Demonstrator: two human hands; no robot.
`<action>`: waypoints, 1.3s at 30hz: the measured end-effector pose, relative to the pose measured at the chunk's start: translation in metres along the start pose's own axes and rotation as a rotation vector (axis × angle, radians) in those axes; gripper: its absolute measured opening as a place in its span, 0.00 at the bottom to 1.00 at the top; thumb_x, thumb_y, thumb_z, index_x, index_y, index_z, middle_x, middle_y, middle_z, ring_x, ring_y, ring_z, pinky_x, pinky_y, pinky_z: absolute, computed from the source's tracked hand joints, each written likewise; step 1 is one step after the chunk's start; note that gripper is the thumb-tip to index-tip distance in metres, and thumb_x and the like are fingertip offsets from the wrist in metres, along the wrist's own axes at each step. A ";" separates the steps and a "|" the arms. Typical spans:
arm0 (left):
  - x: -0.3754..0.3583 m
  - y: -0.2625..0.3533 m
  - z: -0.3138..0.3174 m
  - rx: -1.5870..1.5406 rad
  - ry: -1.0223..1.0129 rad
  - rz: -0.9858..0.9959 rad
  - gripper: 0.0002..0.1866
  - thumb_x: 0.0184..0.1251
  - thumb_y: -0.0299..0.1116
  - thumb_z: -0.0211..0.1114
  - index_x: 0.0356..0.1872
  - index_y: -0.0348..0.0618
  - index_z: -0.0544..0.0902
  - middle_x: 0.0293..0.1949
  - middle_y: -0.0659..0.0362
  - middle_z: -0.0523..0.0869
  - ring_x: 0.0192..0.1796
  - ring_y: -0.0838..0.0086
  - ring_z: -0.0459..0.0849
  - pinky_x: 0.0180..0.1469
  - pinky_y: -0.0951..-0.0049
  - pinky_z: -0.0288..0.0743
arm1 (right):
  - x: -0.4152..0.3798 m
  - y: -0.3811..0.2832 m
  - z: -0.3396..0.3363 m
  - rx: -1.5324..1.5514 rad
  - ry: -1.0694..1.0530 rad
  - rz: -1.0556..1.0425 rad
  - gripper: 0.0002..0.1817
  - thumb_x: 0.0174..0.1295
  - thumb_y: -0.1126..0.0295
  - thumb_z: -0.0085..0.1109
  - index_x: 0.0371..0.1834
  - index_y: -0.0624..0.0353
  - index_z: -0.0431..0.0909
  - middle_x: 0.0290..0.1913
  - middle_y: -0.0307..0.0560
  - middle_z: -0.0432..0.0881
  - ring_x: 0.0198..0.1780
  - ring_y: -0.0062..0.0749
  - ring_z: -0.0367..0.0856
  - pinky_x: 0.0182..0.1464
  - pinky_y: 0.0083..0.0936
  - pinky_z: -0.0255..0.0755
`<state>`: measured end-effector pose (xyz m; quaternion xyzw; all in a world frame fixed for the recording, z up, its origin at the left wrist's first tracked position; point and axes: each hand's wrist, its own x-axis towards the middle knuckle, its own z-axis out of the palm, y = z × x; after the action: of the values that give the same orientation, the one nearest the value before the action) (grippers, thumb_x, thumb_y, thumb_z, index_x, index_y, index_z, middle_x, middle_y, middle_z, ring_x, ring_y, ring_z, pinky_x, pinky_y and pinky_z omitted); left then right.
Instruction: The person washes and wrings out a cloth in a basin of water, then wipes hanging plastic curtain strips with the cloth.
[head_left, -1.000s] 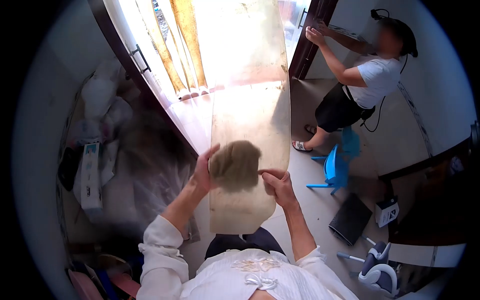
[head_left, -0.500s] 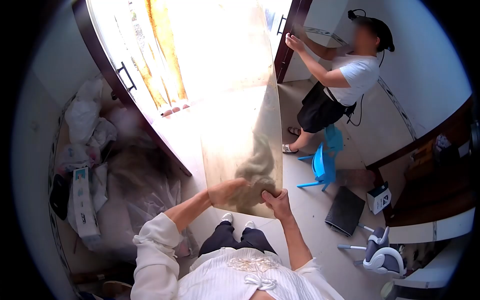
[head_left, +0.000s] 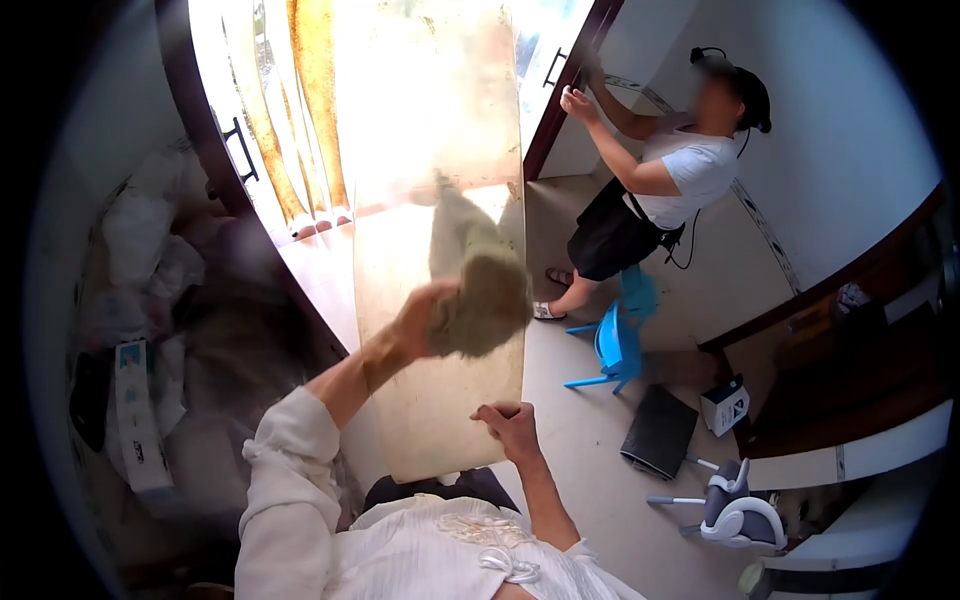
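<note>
A greenish-grey bundle of soft material [head_left: 482, 300], blurred by motion, is held up by my left hand [head_left: 422, 322] over a long pale board [head_left: 420, 420]. The bundle's upper part tapers toward the bright doorway. Below and to the right of it, near the board's right edge, my right hand [head_left: 512, 430] is closed with thumb and fingers pinched together. What it holds, if anything, is too small to tell.
Another person [head_left: 690, 165] stands at the right by the door frame. Nearby are a blue chair [head_left: 612, 345], a black flat case [head_left: 660, 432], a small box [head_left: 725, 405] and a grey-white folded seat [head_left: 740, 510]. Plastic bags [head_left: 140, 230] lie at the left.
The bundle has been lifted from the board by my left hand. My right hand has let go of it and moved down and left. The view has shifted, so surroundings appear further left.
</note>
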<state>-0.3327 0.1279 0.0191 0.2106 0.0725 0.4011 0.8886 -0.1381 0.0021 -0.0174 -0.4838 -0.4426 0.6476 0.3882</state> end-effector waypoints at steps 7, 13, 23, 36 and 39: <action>-0.122 -0.046 -0.064 0.127 0.476 -0.192 0.22 0.62 0.41 0.49 0.50 0.35 0.73 0.44 0.53 0.81 0.44 0.66 0.81 0.47 0.69 0.76 | -0.003 -0.010 -0.002 -0.055 0.044 -0.056 0.10 0.58 0.74 0.56 0.42 0.61 0.81 0.16 0.24 0.65 0.15 0.07 0.53 0.15 0.12 0.44; -0.149 -0.032 0.001 0.627 0.674 0.459 0.18 0.64 0.36 0.54 0.51 0.37 0.74 0.46 0.53 0.80 0.49 0.67 0.79 0.51 0.67 0.72 | 0.033 -0.030 -0.003 -0.015 0.081 -0.141 0.15 0.58 0.75 0.52 0.49 0.64 0.77 0.13 0.23 0.60 0.13 0.08 0.50 0.15 0.13 0.42; 0.039 -0.018 -0.001 2.315 0.397 0.859 0.11 0.44 0.35 0.66 0.28 0.48 0.74 0.27 0.61 0.73 0.36 0.69 0.72 0.42 0.68 0.59 | 0.009 -0.020 0.021 0.194 -0.112 0.000 0.13 0.61 0.73 0.49 0.45 0.66 0.79 0.13 0.25 0.62 0.13 0.08 0.50 0.15 0.13 0.41; 0.055 -0.062 -0.029 2.173 0.395 0.500 0.09 0.34 0.30 0.61 0.22 0.40 0.77 0.20 0.49 0.79 0.27 0.54 0.80 0.30 0.58 0.73 | 0.042 -0.023 -0.013 0.263 0.109 0.035 0.12 0.57 0.73 0.52 0.41 0.66 0.80 0.11 0.25 0.60 0.11 0.08 0.50 0.14 0.15 0.40; 0.006 -0.097 -0.001 1.863 0.335 0.213 0.11 0.38 0.34 0.62 0.24 0.40 0.76 0.25 0.50 0.80 0.32 0.53 0.80 0.34 0.60 0.73 | 0.029 0.012 -0.034 0.225 0.164 0.108 0.11 0.56 0.73 0.56 0.41 0.62 0.80 0.18 0.27 0.67 0.18 0.08 0.61 0.17 0.12 0.48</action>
<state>-0.2626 0.0760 -0.0239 0.7793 0.4697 0.2860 0.3005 -0.1128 0.0316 -0.0419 -0.5116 -0.3076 0.6713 0.4394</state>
